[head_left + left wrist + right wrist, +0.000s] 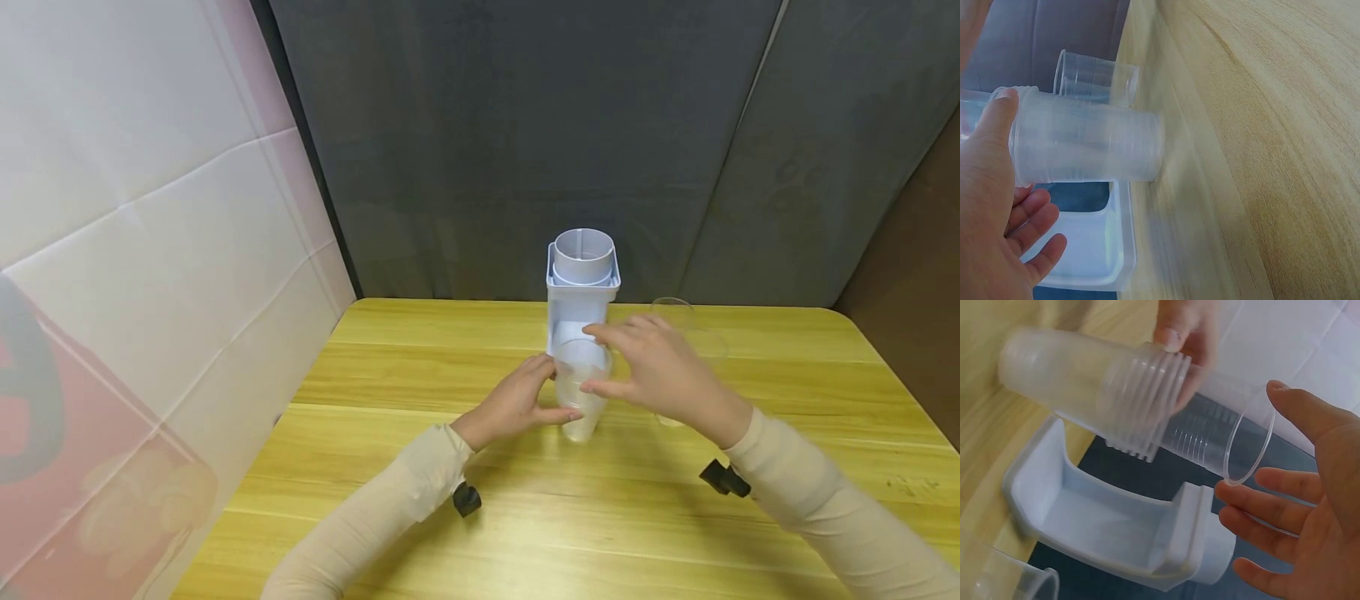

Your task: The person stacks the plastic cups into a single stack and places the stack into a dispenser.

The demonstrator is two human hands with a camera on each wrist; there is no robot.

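A stack of clear plastic cups [579,417] stands upright near the table's middle, its nested rims visible in the right wrist view. My left hand [517,400] grips the stack around its rims, thumb on the near side. One cup [1200,440] sticks up out of the top of the stack. Around that cup's rim, my right hand [660,367] has its thumb and fingers spread apart; whether they touch it I cannot tell. Just behind the stack rises a pale plastic stand [576,310] with a round tube [584,260] on top.
Another clear cup [1088,78] stands on the table to the right of the stack, partly hidden by my right hand in the head view. The wooden table [420,375] meets a dark grey partition [487,150] at the back. A printed white sheet [165,250] hangs on the left.
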